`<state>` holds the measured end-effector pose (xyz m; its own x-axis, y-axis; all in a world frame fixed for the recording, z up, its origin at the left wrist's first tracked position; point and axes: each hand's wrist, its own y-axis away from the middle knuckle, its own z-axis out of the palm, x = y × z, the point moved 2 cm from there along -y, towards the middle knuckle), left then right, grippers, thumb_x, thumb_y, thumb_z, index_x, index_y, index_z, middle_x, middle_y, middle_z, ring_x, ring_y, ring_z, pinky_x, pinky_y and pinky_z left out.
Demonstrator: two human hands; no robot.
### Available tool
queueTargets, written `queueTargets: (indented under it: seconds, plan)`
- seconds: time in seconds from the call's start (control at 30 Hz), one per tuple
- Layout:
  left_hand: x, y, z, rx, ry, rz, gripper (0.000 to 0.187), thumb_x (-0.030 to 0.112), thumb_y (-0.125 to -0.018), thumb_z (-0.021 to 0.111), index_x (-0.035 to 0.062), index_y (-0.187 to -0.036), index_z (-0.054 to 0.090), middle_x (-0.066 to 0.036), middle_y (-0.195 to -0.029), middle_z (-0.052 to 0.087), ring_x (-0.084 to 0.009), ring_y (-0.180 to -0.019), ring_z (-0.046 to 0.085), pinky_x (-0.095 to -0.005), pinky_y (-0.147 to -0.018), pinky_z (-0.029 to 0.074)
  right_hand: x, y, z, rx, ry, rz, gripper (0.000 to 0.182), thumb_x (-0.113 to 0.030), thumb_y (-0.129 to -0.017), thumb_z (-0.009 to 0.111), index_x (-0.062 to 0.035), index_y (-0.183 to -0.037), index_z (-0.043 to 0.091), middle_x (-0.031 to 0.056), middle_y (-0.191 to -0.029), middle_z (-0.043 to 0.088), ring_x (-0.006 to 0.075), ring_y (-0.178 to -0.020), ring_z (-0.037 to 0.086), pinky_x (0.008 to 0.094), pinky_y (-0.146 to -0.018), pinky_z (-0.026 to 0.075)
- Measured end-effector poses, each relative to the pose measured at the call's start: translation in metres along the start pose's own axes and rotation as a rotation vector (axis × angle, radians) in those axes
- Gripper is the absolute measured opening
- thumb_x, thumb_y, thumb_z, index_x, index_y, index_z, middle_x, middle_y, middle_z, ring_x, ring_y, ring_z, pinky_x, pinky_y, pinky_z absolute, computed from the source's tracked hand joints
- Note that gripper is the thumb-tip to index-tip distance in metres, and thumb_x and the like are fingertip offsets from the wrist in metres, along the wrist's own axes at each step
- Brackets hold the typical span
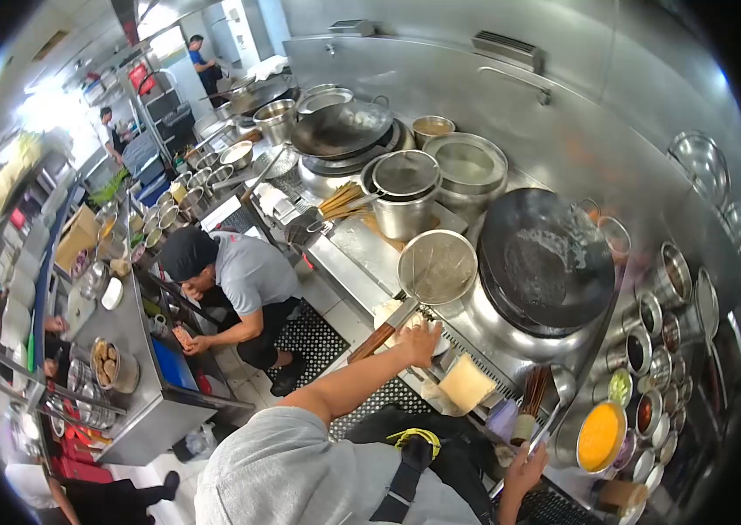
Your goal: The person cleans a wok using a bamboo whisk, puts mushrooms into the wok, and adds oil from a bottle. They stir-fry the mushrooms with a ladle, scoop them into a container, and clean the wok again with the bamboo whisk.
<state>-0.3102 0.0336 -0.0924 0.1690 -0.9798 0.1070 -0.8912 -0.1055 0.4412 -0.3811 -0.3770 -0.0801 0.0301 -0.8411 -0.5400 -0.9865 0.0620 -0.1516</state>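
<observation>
My left hand (420,342) reaches over the counter edge with its fingers spread, right beside the wooden handle (373,340) of a mesh strainer (438,267). A white cloth-like thing (391,313) lies just beyond the fingertips. Low on the right, my right hand (524,473) is closed around the handle of a ladle (564,383), whose bowl points up toward the stove. Between the hands sit a cream-coloured block (467,383), a purple cloth (502,418) and a bundle of thin brown sticks (535,389). A black wok (547,262), wet inside, rests on the burner ahead.
An orange liquid fills a metal pot (601,437) at right, near several small seasoning containers (643,411). Pots, including one topped by a strainer (406,173), and another wok (342,129) line the stove. To the left a person (248,276) bends at a counter (139,385).
</observation>
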Motion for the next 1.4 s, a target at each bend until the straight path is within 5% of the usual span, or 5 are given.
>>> queueTargets:
  seconds: [0.4,0.83,1.17,1.3,1.4]
  plan:
    - [-0.074,-0.032,0.022,0.034,1.199,0.089,0.047,0.032,-0.077,0.077,-0.0016,-0.108,0.067,-0.015,-0.114,0.066,-0.0307,-0.100,0.066,-0.0409,-0.079,0.055,-0.032,-0.056,0.042,-0.228,-0.076,0.171,0.066,-0.026,-0.078,0.070,-0.0038,-0.137,0.051,0.0255,-0.128,0.059,0.0407,-0.119,0.057,0.0414,-0.100,0.044]
    - [-0.021,0.010,-0.065,-0.217,2.242,0.493,0.078,0.055,-0.091,0.057,-0.0009,-0.142,0.038,-0.025,-0.124,0.058,-0.0338,-0.099,0.066,-0.0474,-0.079,0.058,-0.120,-0.109,-0.116,-0.403,-1.802,0.135,0.076,-0.044,-0.090,0.062,0.0005,-0.145,0.033,0.0264,-0.126,0.056,0.0217,-0.074,0.064,0.0272,-0.050,0.054]
    - [0.053,-0.045,-0.096,-0.166,2.136,0.073,0.061,0.065,-0.092,0.051,0.0101,-0.118,0.058,-0.009,-0.104,0.068,-0.0258,-0.091,0.068,-0.0447,-0.071,0.060,-0.183,-0.312,-0.145,-0.341,-0.010,-0.351,0.057,-0.020,-0.075,0.076,-0.0023,-0.128,0.062,0.0172,-0.114,0.068,0.0276,-0.101,0.066,0.0354,-0.093,0.049]
    - [0.084,-0.068,-0.098,-0.210,2.086,0.012,0.057,0.063,-0.091,0.055,0.0104,-0.114,0.059,-0.006,-0.104,0.065,-0.0216,-0.090,0.064,-0.0463,-0.079,0.055,-0.200,-0.405,-0.070,-1.142,0.052,-0.190,0.057,-0.032,-0.074,0.080,-0.0093,-0.124,0.066,0.0097,-0.099,0.069,0.0185,-0.075,0.067,0.0317,-0.051,0.055]
    - [0.105,-0.086,-0.093,-0.220,1.934,-0.064,0.047,0.056,-0.087,0.066,0.0146,-0.108,0.062,-0.003,-0.098,0.066,-0.0206,-0.087,0.065,-0.0432,-0.072,0.054,-0.232,-0.425,0.045,-0.837,-0.161,-0.142,0.053,-0.027,-0.076,0.076,-0.0112,-0.125,0.066,0.0072,-0.078,0.067,0.0162,-0.057,0.060,0.0318,-0.049,0.052]
